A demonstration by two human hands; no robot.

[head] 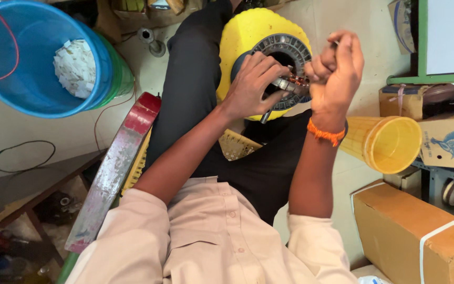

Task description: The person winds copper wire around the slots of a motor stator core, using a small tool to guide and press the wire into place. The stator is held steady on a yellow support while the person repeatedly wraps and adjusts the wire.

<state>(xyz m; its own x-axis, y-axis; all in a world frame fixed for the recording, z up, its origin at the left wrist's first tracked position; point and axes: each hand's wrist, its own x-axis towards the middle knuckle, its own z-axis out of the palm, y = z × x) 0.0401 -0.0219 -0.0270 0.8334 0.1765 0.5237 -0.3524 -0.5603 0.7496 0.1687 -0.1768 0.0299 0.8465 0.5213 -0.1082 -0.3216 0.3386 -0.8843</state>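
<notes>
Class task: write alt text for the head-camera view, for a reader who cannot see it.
Seen from above, a seated person's left hand presses on a round metal ring with copper windings, set on a yellow holder on the lap, while the right hand pinches something small beside it. A blue bucket and cardboard boxes stand nearby.

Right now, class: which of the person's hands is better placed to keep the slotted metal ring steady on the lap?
Probably the left hand. It lies spread across the metal ring on the yellow disc, pressing a small tool against it. The right hand is raised in a fist beside the ring, pinching something thin.
</notes>
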